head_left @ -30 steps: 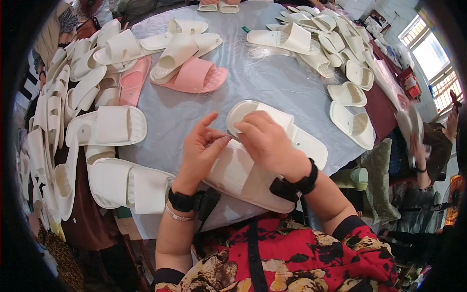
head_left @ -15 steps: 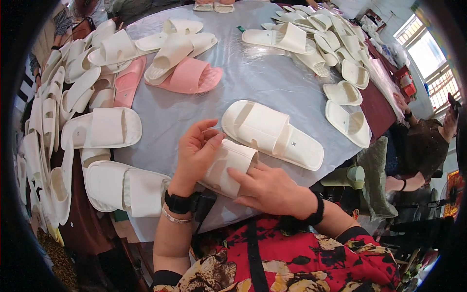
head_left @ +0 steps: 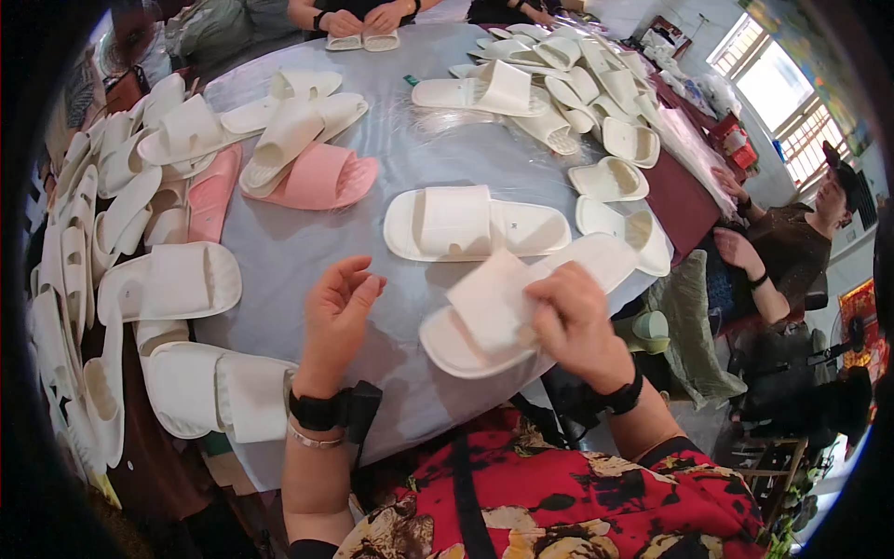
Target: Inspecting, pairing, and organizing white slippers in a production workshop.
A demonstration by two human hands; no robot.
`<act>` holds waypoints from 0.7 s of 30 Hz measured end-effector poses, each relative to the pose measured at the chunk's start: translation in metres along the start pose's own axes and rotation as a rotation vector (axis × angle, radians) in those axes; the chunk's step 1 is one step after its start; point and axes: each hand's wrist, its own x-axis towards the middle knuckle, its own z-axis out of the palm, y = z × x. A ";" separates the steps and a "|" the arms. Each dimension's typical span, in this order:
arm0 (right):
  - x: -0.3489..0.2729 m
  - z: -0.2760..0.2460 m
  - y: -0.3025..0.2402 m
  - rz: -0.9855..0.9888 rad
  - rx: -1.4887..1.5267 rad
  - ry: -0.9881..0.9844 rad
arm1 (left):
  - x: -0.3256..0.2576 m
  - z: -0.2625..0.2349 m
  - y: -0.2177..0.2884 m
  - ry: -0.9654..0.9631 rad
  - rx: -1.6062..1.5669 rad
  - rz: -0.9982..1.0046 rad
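Observation:
A white slide slipper [head_left: 494, 303] is tilted above the near part of the table, slightly smeared by motion. My right hand [head_left: 577, 317] grips it by the side of its strap, the sole's far end pointing up to the right. Just beyond it, another white slipper [head_left: 452, 219] lies flat, strap upward. My left hand [head_left: 340, 312] hovers over the table with loosely bent fingers and nothing visible in it. Nearest to this hand, at the table's left front edge, is a pair of white slippers [head_left: 191, 382] lying together.
White slippers [head_left: 121, 154] crowd the left side, more [head_left: 596, 74] the far right. Pink slippers [head_left: 321, 177] lie among the white ones on the plastic-covered table [head_left: 279, 252]. Across it, another person's hands [head_left: 363, 20] touch a small white pair. A person [head_left: 792, 233] sits at right.
My right hand has carried the slipper right and turned it, its sole now swung up to the right. My left hand has let go of it. The view has shifted, showing the person across the table.

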 end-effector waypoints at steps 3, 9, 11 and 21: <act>0.006 -0.034 -0.002 0.185 -0.024 0.148 | 0.001 -0.004 -0.002 0.021 0.095 -0.037; 0.026 -0.127 0.024 0.088 -0.464 0.390 | 0.003 0.002 -0.006 -0.006 0.197 -0.092; 0.034 -0.153 0.039 0.086 -0.517 0.480 | 0.001 0.001 -0.003 -0.003 0.223 -0.107; 0.049 -0.225 0.176 0.067 -0.832 0.659 | -0.001 0.002 0.001 -0.018 0.332 -0.129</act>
